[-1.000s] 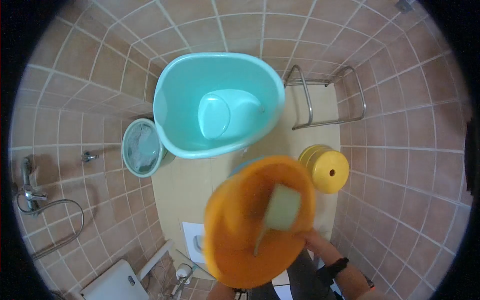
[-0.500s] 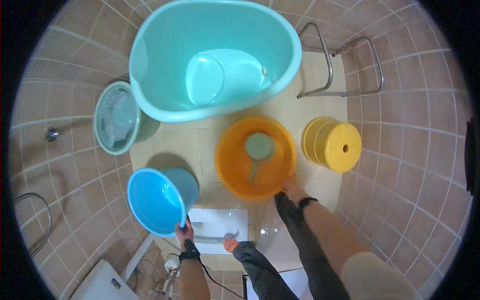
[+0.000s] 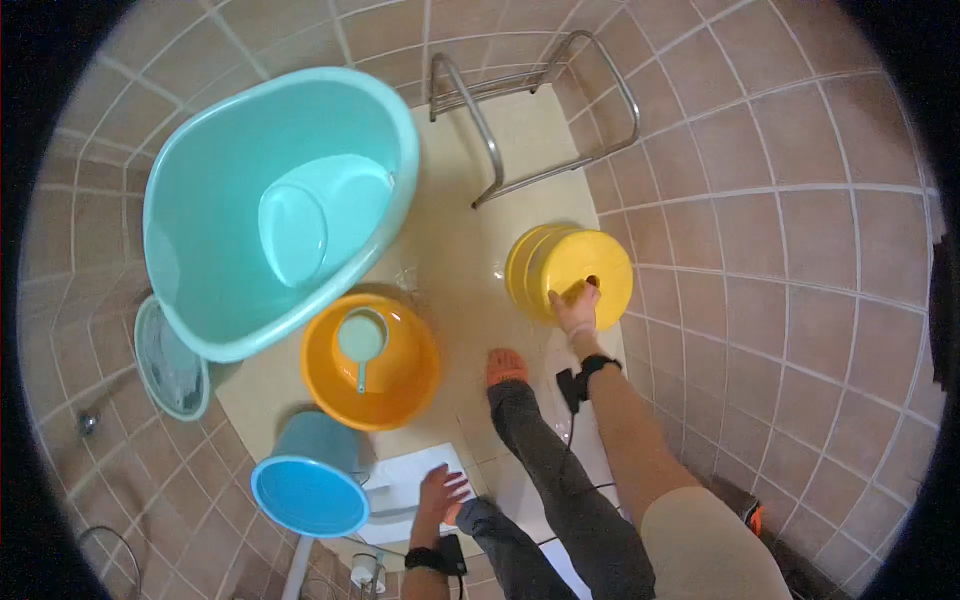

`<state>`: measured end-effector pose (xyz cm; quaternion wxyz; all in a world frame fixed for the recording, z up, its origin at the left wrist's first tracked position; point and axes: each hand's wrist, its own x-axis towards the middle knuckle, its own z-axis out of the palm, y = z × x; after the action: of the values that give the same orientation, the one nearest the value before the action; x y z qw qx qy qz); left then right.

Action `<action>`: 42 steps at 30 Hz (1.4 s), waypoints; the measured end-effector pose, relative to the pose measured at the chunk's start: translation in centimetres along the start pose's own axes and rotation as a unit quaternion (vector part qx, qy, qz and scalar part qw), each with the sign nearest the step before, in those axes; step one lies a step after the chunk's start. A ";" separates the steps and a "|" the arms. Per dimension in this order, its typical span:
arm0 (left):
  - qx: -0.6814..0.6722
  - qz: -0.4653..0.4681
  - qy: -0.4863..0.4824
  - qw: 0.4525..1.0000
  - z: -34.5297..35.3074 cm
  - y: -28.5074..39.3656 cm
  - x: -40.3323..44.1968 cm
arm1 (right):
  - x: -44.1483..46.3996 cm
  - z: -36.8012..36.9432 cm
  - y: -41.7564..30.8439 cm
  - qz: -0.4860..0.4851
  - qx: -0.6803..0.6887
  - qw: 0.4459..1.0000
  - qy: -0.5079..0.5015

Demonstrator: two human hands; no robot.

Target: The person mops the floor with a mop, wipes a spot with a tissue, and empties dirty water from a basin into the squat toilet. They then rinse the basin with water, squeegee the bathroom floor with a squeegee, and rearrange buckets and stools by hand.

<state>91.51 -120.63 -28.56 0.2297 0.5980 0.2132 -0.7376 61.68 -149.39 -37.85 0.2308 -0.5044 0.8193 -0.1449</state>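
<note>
My right hand [image 3: 577, 308] grips the top of a yellow plastic stool [image 3: 603, 262], its fingers hooked at the round hole. Low in the view, my left hand [image 3: 438, 494] has its fingers spread and holds nothing, over a white floor fixture [image 3: 412, 470]. To its left a blue bucket [image 3: 312, 495] leans toward me. An orange basin [image 3: 405, 365] sits on the floor beyond, with a pale green dipper [image 3: 361, 338] lying in it.
A large turquoise tub [image 3: 390, 235] stands at the upper left, beside a pale green bucket [image 3: 172, 358]. A metal tube frame [image 3: 490, 150] is at the back wall. My foot [image 3: 506, 366] is on the tiled floor near the stool.
My left hand has let go of the blue bucket. My right hand has left the orange basin and taken hold of the stool. The basin sits farther from the stool, and the view has turned.
</note>
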 end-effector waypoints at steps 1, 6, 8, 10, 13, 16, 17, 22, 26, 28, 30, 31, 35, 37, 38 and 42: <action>0.056 0.006 0.006 0.998 1.0 -1.1 0.4 | 2.4 -0.4 1.3 -0.023 -0.015 0.999 -0.029; 0.072 -0.050 0.031 0.996 5.5 -2.3 1.4 | 6.9 -2.7 -0.7 0.389 0.402 0.800 -0.218; 0.082 -0.038 0.029 0.996 7.2 -0.8 2.9 | 7.3 -4.0 -2.1 0.346 0.360 0.843 -0.199; 0.077 0.000 0.005 0.997 9.1 2.2 5.5 | 5.8 -8.9 -4.7 0.058 -0.014 0.982 -0.177; 0.137 0.152 -0.003 0.979 17.2 12.2 4.3 | 5.2 -19.1 -12.2 0.019 0.005 0.985 -0.169; 0.161 0.304 -0.032 0.938 22.9 20.8 7.6 | 5.6 -26.6 -17.2 -0.080 0.136 0.979 -0.126; 0.200 0.348 -0.009 0.916 25.1 23.2 8.6 | 5.9 -28.9 -19.9 -0.095 0.190 0.969 -0.123; 0.511 0.489 0.127 0.696 34.1 31.5 11.6 | 12.6 -26.5 -25.3 -0.179 0.148 0.970 -0.074; 0.449 0.442 0.155 0.761 39.7 34.4 8.8 | 19.8 -18.4 -27.9 -0.150 -0.025 0.983 -0.105; 0.491 0.466 0.170 0.716 39.7 35.7 9.1 | 22.5 -13.5 -27.1 -0.156 -0.077 0.977 -0.122; 0.465 0.482 0.188 0.718 40.2 37.2 8.7 | 24.1 -10.4 -27.1 -0.132 -0.145 0.967 -0.164; 0.452 0.490 0.196 0.719 40.4 37.9 8.8 | 25.1 -9.8 -27.4 -0.147 -0.140 0.966 -0.161; 0.422 0.474 0.137 0.761 38.4 40.0 12.6 | 27.5 -7.6 -28.2 -0.134 -0.146 0.965 -0.168; 0.295 0.452 0.068 0.839 37.8 38.0 11.3 | 28.3 -7.2 -29.0 -0.119 -0.142 0.967 -0.172; 0.227 0.437 0.033 0.870 37.2 36.8 9.7 | 28.6 -7.4 -28.9 -0.120 -0.134 0.968 -0.175; 0.156 0.287 -0.102 0.940 32.1 30.3 6.5 | 28.9 -8.2 -28.5 -0.136 -0.092 0.974 -0.158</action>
<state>83.24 -164.45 -29.88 0.3555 0.5838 -0.1100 -0.7216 67.91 -187.94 -24.16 0.2878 -0.6471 0.7058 -0.0174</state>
